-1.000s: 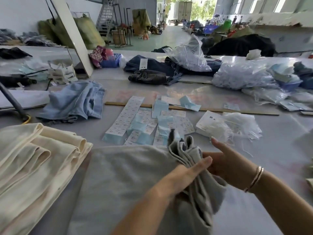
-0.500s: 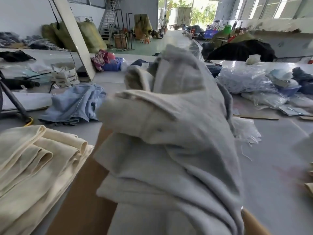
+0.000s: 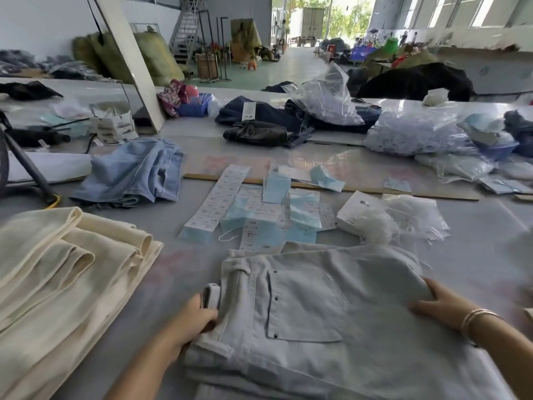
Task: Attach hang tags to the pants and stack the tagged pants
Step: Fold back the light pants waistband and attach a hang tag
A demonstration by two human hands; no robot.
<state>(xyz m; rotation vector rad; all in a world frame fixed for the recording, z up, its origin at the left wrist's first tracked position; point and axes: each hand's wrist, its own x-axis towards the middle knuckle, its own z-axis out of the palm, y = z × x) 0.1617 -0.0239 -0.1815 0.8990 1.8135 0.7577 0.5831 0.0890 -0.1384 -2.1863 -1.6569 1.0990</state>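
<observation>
Pale grey pants point(image 3: 331, 307) lie flat, pocket up, near the hang tags point(image 3: 259, 209); left hand point(image 3: 199, 321) clamped on the waistband, right hand point(image 3: 438, 304) pressing flat, likely readying them for tagging.

Daylit warehouse hall point(image 3: 300, 33), green floor point(image 3: 277, 70)

Little print was legible. The white box point(image 3: 358, 209) near the table's right side bore dark characters too small to make out, and the label strips point(image 3: 218, 198) at mid-table carried rows of print, "110" perhaps among them. The paper bag point(image 3: 114, 127) toward the left edge showed a blurred dark word.
</observation>
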